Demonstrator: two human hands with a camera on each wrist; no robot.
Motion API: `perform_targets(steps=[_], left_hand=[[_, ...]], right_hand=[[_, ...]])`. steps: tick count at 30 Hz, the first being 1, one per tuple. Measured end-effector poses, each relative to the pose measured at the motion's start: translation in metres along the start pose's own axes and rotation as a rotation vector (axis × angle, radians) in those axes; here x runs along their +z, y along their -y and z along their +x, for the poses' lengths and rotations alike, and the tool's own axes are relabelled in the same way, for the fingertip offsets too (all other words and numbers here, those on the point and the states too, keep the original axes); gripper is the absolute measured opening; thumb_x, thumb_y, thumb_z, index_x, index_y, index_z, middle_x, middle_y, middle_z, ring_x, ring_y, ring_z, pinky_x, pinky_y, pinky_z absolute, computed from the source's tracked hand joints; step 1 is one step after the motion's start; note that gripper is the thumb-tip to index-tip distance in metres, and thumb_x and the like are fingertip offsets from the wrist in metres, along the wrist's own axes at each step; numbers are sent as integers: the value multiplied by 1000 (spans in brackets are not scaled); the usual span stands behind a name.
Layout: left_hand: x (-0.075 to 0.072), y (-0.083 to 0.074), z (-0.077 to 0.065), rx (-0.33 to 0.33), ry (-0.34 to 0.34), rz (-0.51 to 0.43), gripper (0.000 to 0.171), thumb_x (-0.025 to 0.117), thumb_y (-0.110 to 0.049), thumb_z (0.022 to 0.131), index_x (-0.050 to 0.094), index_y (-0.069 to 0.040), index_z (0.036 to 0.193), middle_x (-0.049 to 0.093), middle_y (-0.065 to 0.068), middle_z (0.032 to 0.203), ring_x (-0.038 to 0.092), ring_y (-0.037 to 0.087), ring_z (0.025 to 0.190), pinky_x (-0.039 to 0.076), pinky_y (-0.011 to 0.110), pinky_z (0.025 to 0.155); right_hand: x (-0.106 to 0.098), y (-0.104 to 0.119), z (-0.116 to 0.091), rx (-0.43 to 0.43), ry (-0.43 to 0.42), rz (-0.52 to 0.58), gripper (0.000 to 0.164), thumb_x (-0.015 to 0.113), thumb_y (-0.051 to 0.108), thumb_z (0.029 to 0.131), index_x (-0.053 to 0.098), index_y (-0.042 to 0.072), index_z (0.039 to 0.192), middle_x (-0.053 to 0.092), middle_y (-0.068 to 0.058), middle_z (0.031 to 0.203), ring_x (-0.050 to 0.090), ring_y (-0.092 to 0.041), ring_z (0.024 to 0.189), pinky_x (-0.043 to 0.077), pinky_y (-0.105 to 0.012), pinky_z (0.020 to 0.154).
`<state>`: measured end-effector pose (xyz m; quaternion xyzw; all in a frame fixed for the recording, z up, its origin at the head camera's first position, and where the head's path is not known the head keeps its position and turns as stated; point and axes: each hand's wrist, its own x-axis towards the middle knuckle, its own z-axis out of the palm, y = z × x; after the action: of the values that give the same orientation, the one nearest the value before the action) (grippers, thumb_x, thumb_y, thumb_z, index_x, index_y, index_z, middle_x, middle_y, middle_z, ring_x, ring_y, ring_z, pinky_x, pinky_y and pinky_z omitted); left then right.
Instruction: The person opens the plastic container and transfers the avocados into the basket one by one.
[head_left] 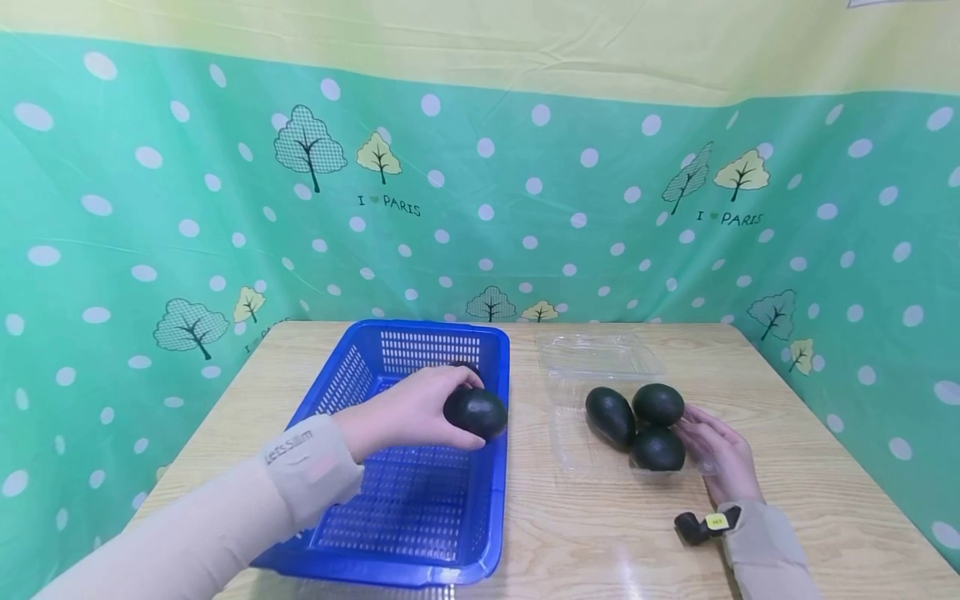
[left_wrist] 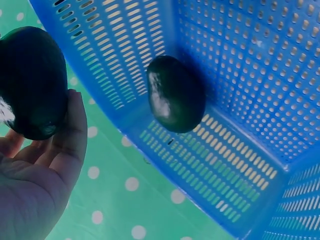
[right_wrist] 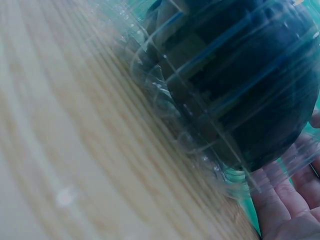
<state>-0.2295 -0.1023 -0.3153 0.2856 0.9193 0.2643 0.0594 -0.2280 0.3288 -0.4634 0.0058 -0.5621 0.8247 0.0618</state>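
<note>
My left hand (head_left: 431,408) grips a dark avocado (head_left: 477,413) over the right side of a blue plastic basket (head_left: 501,500). In the left wrist view, its fingers cup that avocado (left_wrist: 32,82) beside the basket's rim. Another avocado (left_wrist: 176,94) lies inside the basket, mostly hidden behind my left hand in the head view. My right hand (head_left: 723,454) rests at the right side of a clear plastic clamshell box (head_left: 566,433), fingers extended by its wall. Inside the box sit three avocados (head_left: 611,417); the right wrist view shows one avocado (right_wrist: 240,85) close up through the plastic.
The box's transparent lid (head_left: 600,354) lies folded back on the wooden table (head_left: 585,542). A green dotted curtain (head_left: 487,233) hangs behind the table and along both sides. On my right wrist is a black strap (head_left: 693,529) with a yellow label.
</note>
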Motion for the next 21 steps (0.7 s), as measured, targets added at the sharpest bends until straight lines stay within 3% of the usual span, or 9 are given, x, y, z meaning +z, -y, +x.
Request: perform_targets(steps=[21], left_hand=[[3,10,-9,-75,56,89,60,85,-44,71,62,-18,121,67,3,121,62,20,108,54,44,92]], right_hand=[[-2,-1,1,5,6,-13,31,51,3,101,73,22,110,75,10,108,70,-3,102,54,-18,88]])
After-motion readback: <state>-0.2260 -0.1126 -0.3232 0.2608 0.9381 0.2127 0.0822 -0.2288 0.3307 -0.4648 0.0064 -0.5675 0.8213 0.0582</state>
